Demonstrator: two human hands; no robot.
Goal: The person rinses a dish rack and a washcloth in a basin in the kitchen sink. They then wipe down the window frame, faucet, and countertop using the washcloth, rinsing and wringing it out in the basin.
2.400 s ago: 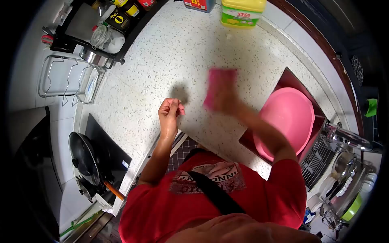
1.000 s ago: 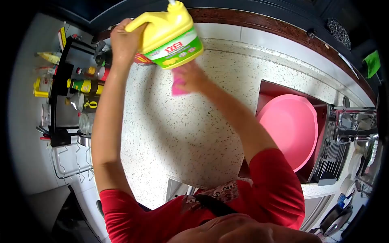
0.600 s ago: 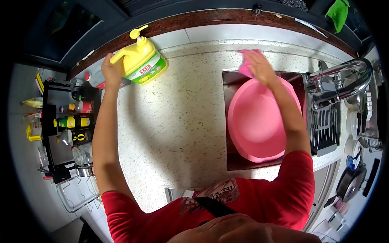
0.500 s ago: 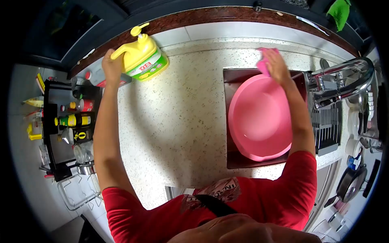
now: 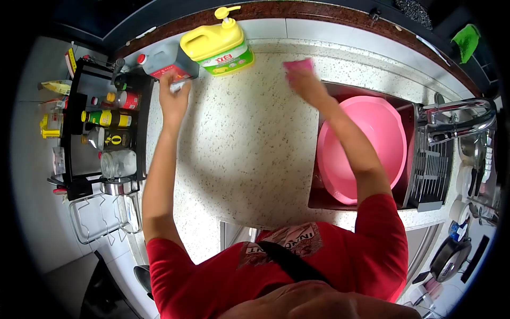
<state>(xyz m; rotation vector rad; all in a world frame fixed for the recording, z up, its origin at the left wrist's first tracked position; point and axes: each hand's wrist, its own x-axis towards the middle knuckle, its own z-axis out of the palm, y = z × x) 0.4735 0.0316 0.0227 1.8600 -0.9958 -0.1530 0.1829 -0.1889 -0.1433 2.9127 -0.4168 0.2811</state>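
My left hand [image 5: 173,98] is open, its fingers apart and curved, just in front of a grey jug [image 5: 164,59] with a red cap and red label. Nothing shows between those fingers. A yellow pump jug [image 5: 213,43] with a green and white label stands on the speckled counter [image 5: 239,143] beside the grey one, against the back wall. My right hand [image 5: 308,86] presses a pink cloth [image 5: 298,66] on the counter, left of the sink's back corner. That hand is slightly blurred, and its fingers partly hide the cloth.
A pink basin [image 5: 366,149] sits in the sink [image 5: 314,187], with a chrome faucet [image 5: 459,114] and a drying rack [image 5: 431,175] to its right. On the left, a black shelf [image 5: 79,117] holds several bottles and a glass jar [image 5: 118,163]. A wire rack [image 5: 98,215] is below it.
My left hand has let go of the yellow jug, which now stands by the back wall, and is lower beside the grey jug. My right hand has moved left from behind the basin with the pink cloth.
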